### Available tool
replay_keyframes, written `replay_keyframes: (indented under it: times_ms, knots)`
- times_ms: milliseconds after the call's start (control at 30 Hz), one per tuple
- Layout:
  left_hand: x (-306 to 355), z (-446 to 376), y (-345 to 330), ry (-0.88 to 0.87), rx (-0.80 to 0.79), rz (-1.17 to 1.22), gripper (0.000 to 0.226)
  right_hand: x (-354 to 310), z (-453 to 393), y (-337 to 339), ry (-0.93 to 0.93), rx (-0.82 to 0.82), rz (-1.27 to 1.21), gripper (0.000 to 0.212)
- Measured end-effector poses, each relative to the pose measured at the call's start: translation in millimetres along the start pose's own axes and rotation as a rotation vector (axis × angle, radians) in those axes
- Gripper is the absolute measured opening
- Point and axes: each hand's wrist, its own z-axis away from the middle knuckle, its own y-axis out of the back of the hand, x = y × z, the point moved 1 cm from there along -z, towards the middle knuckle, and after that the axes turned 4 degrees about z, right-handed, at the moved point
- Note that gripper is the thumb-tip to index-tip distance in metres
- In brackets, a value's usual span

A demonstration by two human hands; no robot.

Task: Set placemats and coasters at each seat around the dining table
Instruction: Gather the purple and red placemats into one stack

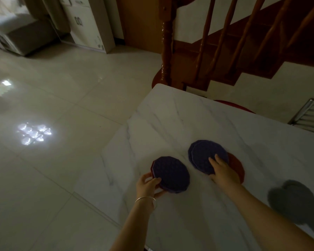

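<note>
Two mat stacks [170,173] [208,156] (purple tops) under hands, marble table [188,116].

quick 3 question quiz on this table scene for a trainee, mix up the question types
1. True or false: the left hand grips the edge of a stack of dark purple ribbed round mats.
2. Which colour mat shows beneath the purple mats under the right hand? A) red B) green C) white
3. Fill in: the wrist of the left hand wears a silver ____.

Key
1. True: thumb on top, fingers under the stack's near edge, on the white marble-look table.
2. A: a red round mat pokes out on the right.
3. Bangle.
</note>
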Motion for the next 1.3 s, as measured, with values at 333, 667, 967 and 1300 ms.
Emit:
replay_keyframes:
  times_ms: [333, 667, 967, 1300]
  knots:
    - [-2, -3, 3, 0.015, 0.008, -0.003, 0.027, 1, -7, -4, 0.263, 0.029, 0.443, 0.060]
    - [2, 2, 1, 0.021, 0.005, -0.018, 0.032, -12, 6, 37, 0.363, 0.347, 0.391, 0.056]
    - [5, 3, 1, 0.038, -0.011, -0.006, 0.032, -42, 31, 60, 0.349, 0.623, -0.041, 0.049]
    - [5, 4, 0, 0.038, -0.008, -0.032, 0.020, -123, 78, -2, 0.586, 0.553, -0.150, 0.046]
